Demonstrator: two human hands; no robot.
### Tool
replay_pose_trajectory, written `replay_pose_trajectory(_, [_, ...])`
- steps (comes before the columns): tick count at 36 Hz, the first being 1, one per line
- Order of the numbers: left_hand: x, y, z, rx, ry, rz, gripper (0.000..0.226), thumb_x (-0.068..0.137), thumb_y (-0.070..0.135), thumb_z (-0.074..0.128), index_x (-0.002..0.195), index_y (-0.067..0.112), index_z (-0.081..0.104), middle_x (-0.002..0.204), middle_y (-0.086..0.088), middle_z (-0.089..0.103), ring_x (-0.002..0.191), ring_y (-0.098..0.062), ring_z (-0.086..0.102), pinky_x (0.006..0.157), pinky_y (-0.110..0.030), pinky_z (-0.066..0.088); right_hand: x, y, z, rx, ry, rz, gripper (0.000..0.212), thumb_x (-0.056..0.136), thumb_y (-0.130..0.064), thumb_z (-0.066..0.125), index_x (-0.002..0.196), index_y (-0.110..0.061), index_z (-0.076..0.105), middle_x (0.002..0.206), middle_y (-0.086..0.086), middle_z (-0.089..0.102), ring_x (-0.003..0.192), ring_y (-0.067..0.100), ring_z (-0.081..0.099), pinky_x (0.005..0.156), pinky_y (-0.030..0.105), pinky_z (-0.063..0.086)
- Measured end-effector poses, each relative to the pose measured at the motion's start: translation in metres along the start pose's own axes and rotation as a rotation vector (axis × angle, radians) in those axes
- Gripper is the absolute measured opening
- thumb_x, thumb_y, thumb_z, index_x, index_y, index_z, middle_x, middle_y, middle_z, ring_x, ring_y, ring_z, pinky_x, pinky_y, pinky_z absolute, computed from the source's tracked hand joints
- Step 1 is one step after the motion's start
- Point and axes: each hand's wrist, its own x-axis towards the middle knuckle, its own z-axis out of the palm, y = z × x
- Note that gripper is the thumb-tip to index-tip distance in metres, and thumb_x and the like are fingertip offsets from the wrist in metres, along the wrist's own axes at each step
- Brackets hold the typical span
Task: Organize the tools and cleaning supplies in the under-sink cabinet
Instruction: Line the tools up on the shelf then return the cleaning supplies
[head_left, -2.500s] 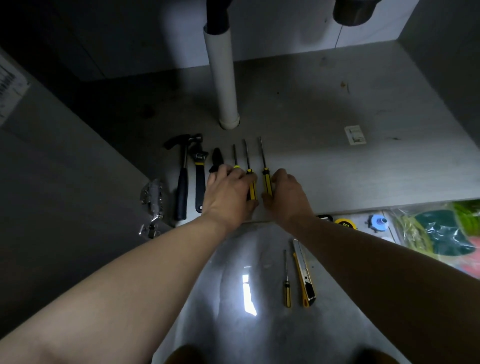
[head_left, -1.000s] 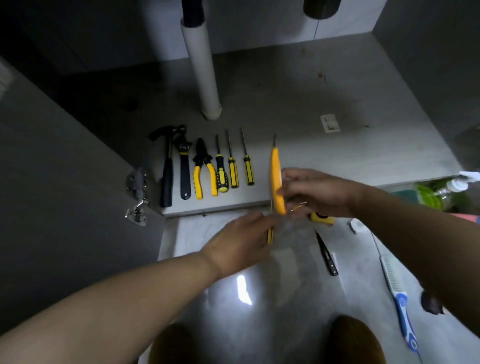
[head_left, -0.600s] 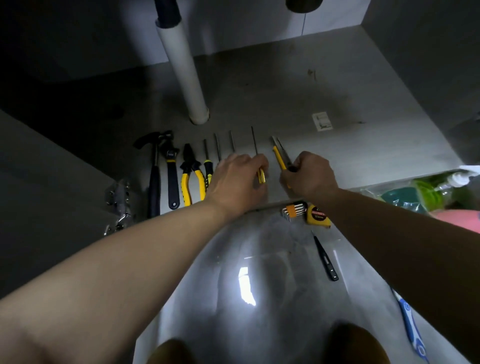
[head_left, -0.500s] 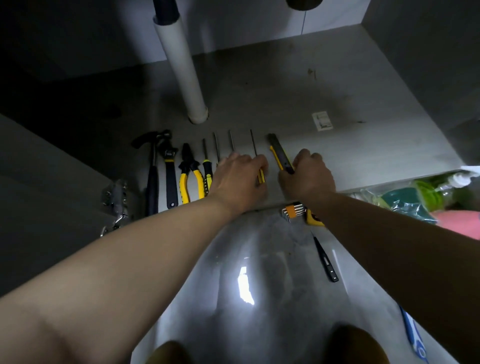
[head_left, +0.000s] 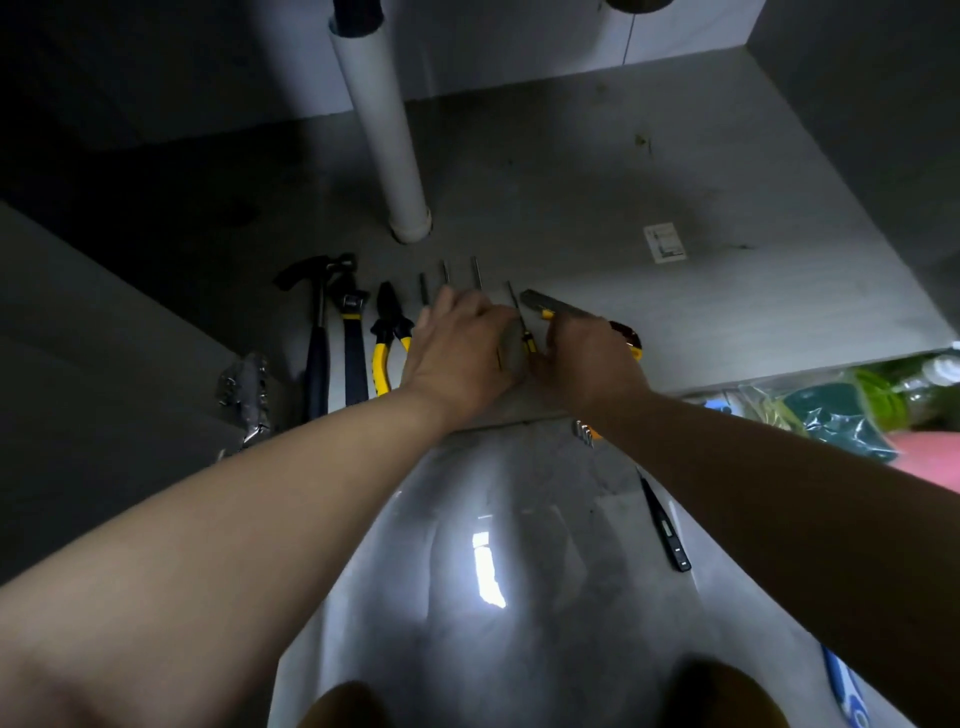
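Note:
Along the front of the under-sink cabinet floor (head_left: 571, 171) lies a row of tools: a hammer (head_left: 317, 332), a wrench (head_left: 353, 338), yellow-handled pliers (head_left: 387, 332), then several screwdrivers (head_left: 476, 270) with only their shafts showing. My left hand (head_left: 462, 348) covers their handles, its fingers curled at the rightmost screwdriver (head_left: 525, 338). My right hand (head_left: 587, 364) grips a yellow utility knife (head_left: 553, 306), which lies slanted at the right end of the row. The two hands nearly touch.
A white drain pipe (head_left: 384, 130) stands behind the row, and a sticker (head_left: 665, 241) lies at the back right. On the floor outside are hex keys (head_left: 584, 431), a black tester pen (head_left: 665, 525), a blue brush (head_left: 844, 691) and bagged green sponges (head_left: 831, 410). A hinge (head_left: 244, 395) juts at left.
Both hands picked a screwdriver and the utility knife off the floor and carried them into the cabinet. Since half a second ago the knife has turned more slanted and the hands have closed together.

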Motion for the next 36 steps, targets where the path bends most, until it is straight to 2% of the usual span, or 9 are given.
replay_pose_trajectory(3, [0.002, -0.009, 0.001, 0.047, -0.067, 0.008, 0.068, 0.079, 0.059, 0.068, 0.139, 0.033, 0.053, 0.136, 0.003, 0.053, 0.129, -0.026, 0.035, 0.096, -0.039, 0.032, 0.001, -0.005, 0.006, 0.004, -0.018, 0.038, 0.019, 0.091, -0.021, 0.063, 0.094, -0.003, 0.065, 0.095, 0.022, 0.070, 0.092, 0.034, 0.069, 0.065, 0.029, 0.043])
replay_pose_trajectory(6, [0.003, -0.012, 0.004, 0.066, -0.088, 0.006, 0.064, 0.078, 0.060, 0.069, 0.136, 0.035, 0.058, 0.139, 0.006, 0.053, 0.129, -0.026, 0.036, 0.096, -0.039, 0.032, 0.001, -0.008, 0.010, 0.045, -0.030, 0.072, 0.021, 0.091, -0.017, 0.063, 0.101, 0.001, 0.065, 0.099, 0.023, 0.069, 0.096, 0.036, 0.067, 0.073, 0.035, 0.050])
replay_pose_trajectory(15, [0.001, -0.017, 0.003, 0.082, -0.069, 0.000, 0.062, 0.075, 0.061, 0.072, 0.131, 0.035, 0.062, 0.135, 0.007, 0.055, 0.128, -0.024, 0.038, 0.095, -0.040, 0.032, 0.004, -0.020, 0.023, 0.116, -0.026, 0.108, 0.021, 0.087, -0.024, 0.065, 0.096, -0.005, 0.062, 0.098, 0.020, 0.068, 0.095, 0.037, 0.065, 0.067, 0.031, 0.039])
replay_pose_trajectory(19, [-0.001, -0.018, 0.001, 0.071, -0.069, -0.012, 0.064, 0.076, 0.058, 0.073, 0.134, 0.034, 0.060, 0.136, 0.008, 0.054, 0.129, -0.024, 0.038, 0.094, -0.039, 0.031, 0.005, -0.025, 0.026, 0.124, -0.008, 0.126, 0.020, 0.086, -0.023, 0.065, 0.096, -0.006, 0.065, 0.098, 0.021, 0.069, 0.096, 0.039, 0.066, 0.070, 0.034, 0.045])
replay_pose_trajectory(24, [-0.003, -0.020, 0.000, 0.060, -0.082, -0.023, 0.063, 0.077, 0.056, 0.072, 0.135, 0.036, 0.058, 0.136, 0.008, 0.054, 0.129, -0.023, 0.037, 0.094, -0.040, 0.031, 0.005, -0.027, 0.028, 0.151, 0.014, 0.093, 0.015, 0.087, -0.016, 0.063, 0.100, -0.007, 0.062, 0.100, 0.018, 0.069, 0.096, 0.037, 0.066, 0.068, 0.028, 0.038])
replay_pose_trajectory(28, [-0.004, -0.021, 0.000, 0.050, -0.088, -0.042, 0.064, 0.076, 0.058, 0.072, 0.135, 0.037, 0.058, 0.136, 0.009, 0.053, 0.131, -0.022, 0.036, 0.097, -0.041, 0.031, 0.003, -0.027, 0.025, 0.148, 0.020, 0.070, 0.022, 0.088, -0.023, 0.064, 0.101, -0.005, 0.061, 0.101, 0.021, 0.068, 0.097, 0.038, 0.065, 0.070, 0.033, 0.044])
replay_pose_trajectory(32, [-0.008, -0.023, 0.001, 0.026, -0.094, -0.057, 0.067, 0.077, 0.056, 0.071, 0.139, 0.035, 0.055, 0.140, 0.008, 0.052, 0.134, -0.022, 0.035, 0.101, -0.040, 0.031, -0.004, -0.013, 0.008, -0.028, 0.214, -0.026, 0.018, 0.090, -0.022, 0.059, 0.102, -0.010, 0.056, 0.106, 0.013, 0.057, 0.097, 0.034, 0.059, 0.067, 0.036, 0.047])
replay_pose_trajectory(34, [-0.008, -0.024, 0.000, 0.020, -0.097, -0.056, 0.068, 0.078, 0.055, 0.072, 0.140, 0.034, 0.053, 0.141, 0.007, 0.051, 0.134, -0.023, 0.035, 0.104, -0.041, 0.031, -0.005, 0.001, -0.005, -0.179, 0.320, -0.060, 0.028, 0.082, -0.021, 0.061, 0.108, -0.011, 0.057, 0.113, 0.013, 0.054, 0.105, 0.032, 0.051, 0.075, 0.037, 0.046])
replay_pose_trajectory(36, [-0.008, -0.023, -0.001, 0.015, -0.104, -0.057, 0.067, 0.079, 0.053, 0.072, 0.140, 0.034, 0.053, 0.142, 0.007, 0.050, 0.135, -0.023, 0.035, 0.105, -0.042, 0.031, -0.003, 0.016, -0.017, -0.280, 0.261, -0.029, 0.045, 0.076, -0.018, 0.066, 0.119, -0.015, 0.054, 0.123, 0.012, 0.051, 0.114, 0.032, 0.046, 0.088, 0.041, 0.045])
